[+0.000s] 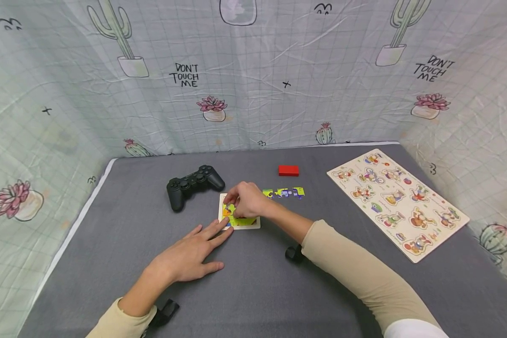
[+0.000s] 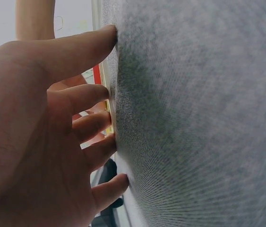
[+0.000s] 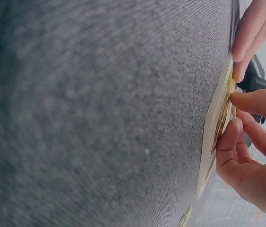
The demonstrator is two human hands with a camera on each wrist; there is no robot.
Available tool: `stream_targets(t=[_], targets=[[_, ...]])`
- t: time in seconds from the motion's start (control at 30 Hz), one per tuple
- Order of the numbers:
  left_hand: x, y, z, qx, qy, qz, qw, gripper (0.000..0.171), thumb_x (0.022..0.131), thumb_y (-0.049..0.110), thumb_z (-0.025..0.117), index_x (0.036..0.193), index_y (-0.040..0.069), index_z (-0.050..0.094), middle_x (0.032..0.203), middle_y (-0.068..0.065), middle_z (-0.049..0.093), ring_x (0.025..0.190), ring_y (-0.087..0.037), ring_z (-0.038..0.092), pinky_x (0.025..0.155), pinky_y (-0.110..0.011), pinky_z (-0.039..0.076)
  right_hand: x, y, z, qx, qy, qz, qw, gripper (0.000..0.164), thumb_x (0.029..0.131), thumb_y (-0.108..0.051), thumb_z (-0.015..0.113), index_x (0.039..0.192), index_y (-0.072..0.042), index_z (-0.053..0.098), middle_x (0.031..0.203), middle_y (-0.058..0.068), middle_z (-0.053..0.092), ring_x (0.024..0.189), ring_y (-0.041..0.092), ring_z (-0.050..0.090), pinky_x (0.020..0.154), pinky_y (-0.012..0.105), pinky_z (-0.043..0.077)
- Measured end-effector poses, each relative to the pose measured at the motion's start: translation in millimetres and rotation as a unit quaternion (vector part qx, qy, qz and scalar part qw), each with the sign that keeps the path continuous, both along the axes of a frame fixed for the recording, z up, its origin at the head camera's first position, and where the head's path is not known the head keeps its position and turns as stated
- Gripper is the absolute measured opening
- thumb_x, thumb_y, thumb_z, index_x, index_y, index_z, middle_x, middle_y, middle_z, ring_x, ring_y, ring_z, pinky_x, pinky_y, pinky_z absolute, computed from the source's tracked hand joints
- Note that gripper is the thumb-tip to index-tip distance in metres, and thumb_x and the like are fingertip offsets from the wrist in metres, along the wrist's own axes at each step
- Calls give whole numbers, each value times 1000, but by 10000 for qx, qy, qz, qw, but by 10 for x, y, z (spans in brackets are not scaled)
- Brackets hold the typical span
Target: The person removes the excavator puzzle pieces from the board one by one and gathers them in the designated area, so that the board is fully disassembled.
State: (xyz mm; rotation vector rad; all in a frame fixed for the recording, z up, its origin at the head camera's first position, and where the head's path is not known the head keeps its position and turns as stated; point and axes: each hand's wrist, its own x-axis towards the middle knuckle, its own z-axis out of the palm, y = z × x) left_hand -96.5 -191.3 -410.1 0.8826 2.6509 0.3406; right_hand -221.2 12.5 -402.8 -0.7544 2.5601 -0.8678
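A small square puzzle board [image 1: 239, 228] with a pale rim and yellow-green pieces lies on the grey table. My right hand [image 1: 246, 201] is over it, thumb and fingertips pinching a thin puzzle piece [image 3: 234, 113] at the board's surface. The piece is mostly covered by the fingers. My left hand [image 1: 190, 256] lies palm down with straight, spread fingers, its fingertips touching the board's near left corner. In the left wrist view the left fingers [image 2: 92, 97] reach down to the table. Several loose yellow and purple puzzle pieces [image 1: 284, 193] lie in a row right of the board.
Behind the left hand sits a black game controller [image 1: 195, 184]. A red block [image 1: 288, 170] stands beyond the loose pieces. At the right lies a large wooden picture board [image 1: 395, 202] with cartoon animals. Patterned cloth [image 1: 257, 84] hangs around the table's back and sides.
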Motion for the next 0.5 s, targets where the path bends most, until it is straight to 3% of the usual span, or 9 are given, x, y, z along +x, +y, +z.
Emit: stream_targets(t=[0.5], targets=[[-7, 10, 6, -79, -82, 50, 9999, 81, 100, 45, 69, 166, 18, 31, 176, -6, 14, 160, -32, 25, 128, -61, 21, -15, 251, 20, -240, -94, -260, 9993, 28, 80, -2, 81, 106, -13, 82, 93, 1, 73, 83, 12, 64, 73, 21, 54]])
